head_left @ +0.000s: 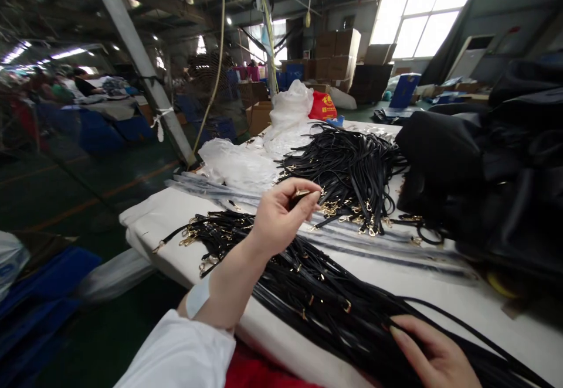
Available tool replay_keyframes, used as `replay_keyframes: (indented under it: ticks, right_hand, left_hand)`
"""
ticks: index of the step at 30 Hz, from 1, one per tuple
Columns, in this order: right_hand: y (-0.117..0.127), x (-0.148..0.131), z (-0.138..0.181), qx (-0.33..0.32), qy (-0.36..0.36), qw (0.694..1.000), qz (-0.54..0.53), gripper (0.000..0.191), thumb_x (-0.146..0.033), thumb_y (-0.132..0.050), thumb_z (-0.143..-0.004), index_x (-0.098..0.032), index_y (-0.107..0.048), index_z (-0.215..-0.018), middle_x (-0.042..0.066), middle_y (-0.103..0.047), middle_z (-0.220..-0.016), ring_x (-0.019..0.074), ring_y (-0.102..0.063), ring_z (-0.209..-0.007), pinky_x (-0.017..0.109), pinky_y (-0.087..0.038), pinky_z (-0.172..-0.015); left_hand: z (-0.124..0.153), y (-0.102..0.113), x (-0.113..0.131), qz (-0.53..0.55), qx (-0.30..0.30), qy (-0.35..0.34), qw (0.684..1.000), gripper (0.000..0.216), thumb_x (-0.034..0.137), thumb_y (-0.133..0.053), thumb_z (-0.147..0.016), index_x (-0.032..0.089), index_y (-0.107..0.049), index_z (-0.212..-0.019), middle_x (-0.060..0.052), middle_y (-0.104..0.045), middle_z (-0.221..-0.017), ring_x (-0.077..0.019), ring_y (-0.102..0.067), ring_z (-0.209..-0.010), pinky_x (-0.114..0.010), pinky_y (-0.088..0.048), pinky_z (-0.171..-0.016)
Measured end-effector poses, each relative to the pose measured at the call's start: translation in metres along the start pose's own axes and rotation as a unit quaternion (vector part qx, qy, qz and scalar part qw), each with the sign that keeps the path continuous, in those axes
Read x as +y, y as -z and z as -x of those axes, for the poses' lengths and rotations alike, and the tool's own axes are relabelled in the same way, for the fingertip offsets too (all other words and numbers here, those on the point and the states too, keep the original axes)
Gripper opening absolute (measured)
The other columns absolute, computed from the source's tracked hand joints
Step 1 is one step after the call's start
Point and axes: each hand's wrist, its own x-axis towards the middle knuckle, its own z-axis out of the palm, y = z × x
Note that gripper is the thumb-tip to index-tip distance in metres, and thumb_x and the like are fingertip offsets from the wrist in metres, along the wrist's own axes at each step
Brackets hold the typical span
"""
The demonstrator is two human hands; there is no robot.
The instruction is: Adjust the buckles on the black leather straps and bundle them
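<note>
My left hand (275,218) is raised over the table with its thumb and fingers closed in a pinch. Between them shows a small piece of dark strap (298,198) with a gold edge, most of it hidden by the fingers. Below lies a long bundle of black straps (325,294) with gold buckles and clasps. At the lower right, my right hand (433,350) pinches a black strap at the bundle, thumb and forefinger tips close together. Farther back is a second heap of black straps (347,165), with gold snap hooks at its near end.
Both heaps rest on a white-covered table (153,218). Clear plastic bags (240,162) and a red bag (323,105) are at its far side. Large black material (492,159) is piled at the right. A slanted metal post (141,65) stands left; cartons (336,54) are stacked behind.
</note>
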Motion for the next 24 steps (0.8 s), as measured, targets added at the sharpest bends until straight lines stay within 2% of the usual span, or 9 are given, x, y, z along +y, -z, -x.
replay_keyframes:
  ticks: [2, 4, 6, 9, 12, 16, 18, 21, 24]
  right_hand:
    - [-0.004, -0.016, -0.002, -0.009, -0.028, 0.999, -0.044, 0.034, -0.055, -0.068, -0.083, -0.023, -0.079, -0.085, 0.004, -0.075, -0.074, 0.0202, -0.071, -0.067, 0.023, -0.059, -0.061]
    - [-0.009, -0.031, -0.007, -0.030, -0.053, 0.992, -0.108, 0.038, -0.054, -0.062, -0.089, -0.020, -0.077, -0.086, 0.002, -0.064, -0.060, 0.0161, -0.060, -0.055, 0.024, -0.051, -0.052]
    - [-0.014, -0.042, -0.013, -0.040, -0.070, 0.982, -0.173, 0.039, -0.053, -0.059, -0.092, -0.018, -0.075, -0.085, -0.001, -0.053, -0.054, 0.0131, -0.049, -0.051, 0.024, -0.043, -0.050]
    - [-0.021, -0.051, -0.020, -0.047, -0.101, 0.961, -0.253, 0.039, -0.054, -0.062, -0.090, -0.016, -0.072, -0.090, -0.001, -0.052, -0.057, 0.0116, -0.043, -0.052, 0.024, -0.037, -0.050]
    - [-0.027, -0.054, -0.022, -0.043, -0.118, 0.943, -0.308, 0.043, -0.054, -0.063, -0.090, -0.018, -0.066, -0.114, -0.004, -0.050, -0.059, 0.0124, -0.044, -0.055, 0.025, -0.041, -0.057]
    - [-0.034, -0.056, -0.023, -0.031, -0.110, 0.949, -0.294, 0.056, -0.055, -0.059, -0.092, -0.018, -0.054, -0.133, -0.007, -0.045, -0.058, 0.0135, -0.045, -0.056, 0.028, -0.045, -0.065]
    - [-0.035, -0.055, -0.024, -0.024, -0.118, 0.950, -0.287, 0.058, -0.057, -0.060, -0.091, -0.018, -0.053, -0.134, -0.007, -0.045, -0.058, 0.0138, -0.045, -0.057, 0.028, -0.045, -0.063]
    - [-0.036, -0.053, -0.025, -0.011, -0.135, 0.946, -0.295, 0.060, -0.056, -0.062, -0.089, -0.018, -0.053, -0.135, -0.007, -0.045, -0.059, 0.0136, -0.044, -0.057, 0.030, -0.048, -0.068]
    - [-0.037, -0.052, -0.026, 0.000, -0.138, 0.938, -0.318, 0.060, -0.055, -0.063, -0.090, -0.020, -0.052, -0.137, -0.007, -0.045, -0.060, 0.0132, -0.043, -0.057, 0.028, -0.047, -0.065]
  left_hand:
    - [0.028, -0.021, -0.003, 0.050, -0.121, 0.127, 0.983, 0.037, 0.052, -0.061, -0.089, 0.015, -0.063, -0.092, 0.004, -0.055, -0.060, -0.0099, -0.059, -0.049, -0.021, -0.048, -0.047]
    - [0.052, -0.043, -0.023, 0.080, -0.231, 0.243, 0.939, 0.046, 0.063, -0.055, -0.089, 0.016, -0.058, -0.087, 0.008, -0.046, -0.052, -0.0088, -0.049, -0.038, -0.019, -0.038, -0.036]
    - [0.070, -0.061, -0.047, 0.080, -0.292, 0.296, 0.906, 0.054, 0.071, -0.050, -0.086, 0.018, -0.053, -0.078, 0.010, -0.038, -0.048, -0.0058, -0.035, -0.033, -0.018, -0.027, -0.033]
    - [0.084, -0.077, -0.068, 0.108, -0.286, 0.306, 0.902, 0.063, 0.080, -0.044, -0.083, 0.018, -0.050, -0.073, 0.010, -0.031, -0.046, -0.0046, -0.023, -0.037, -0.018, -0.022, -0.037]
    - [0.086, -0.082, -0.070, 0.176, -0.255, 0.315, 0.897, 0.070, 0.085, -0.032, -0.083, 0.018, -0.050, -0.080, 0.010, -0.033, -0.049, -0.0059, -0.023, -0.040, -0.019, -0.020, -0.039]
    - [0.086, -0.085, -0.068, 0.199, -0.227, 0.323, 0.897, 0.067, 0.082, -0.033, -0.084, 0.018, -0.051, -0.090, 0.008, -0.037, -0.053, -0.0078, -0.027, -0.044, -0.019, -0.020, -0.041]
    - [0.087, -0.085, -0.068, 0.176, -0.220, 0.305, 0.910, 0.060, 0.075, -0.036, -0.088, 0.018, -0.052, -0.093, 0.008, -0.038, -0.054, -0.0090, -0.031, -0.046, -0.020, -0.023, -0.043]
    - [0.088, -0.085, -0.065, 0.077, -0.223, 0.242, 0.941, 0.047, 0.061, -0.036, -0.095, 0.018, -0.055, -0.096, 0.006, -0.040, -0.058, -0.0111, -0.038, -0.051, -0.023, -0.032, -0.050]
    - [0.089, -0.086, -0.060, -0.044, -0.226, 0.169, 0.958, 0.032, 0.048, -0.042, -0.097, 0.018, -0.054, -0.101, 0.002, -0.053, -0.068, -0.0142, -0.051, -0.061, -0.028, -0.042, -0.062]
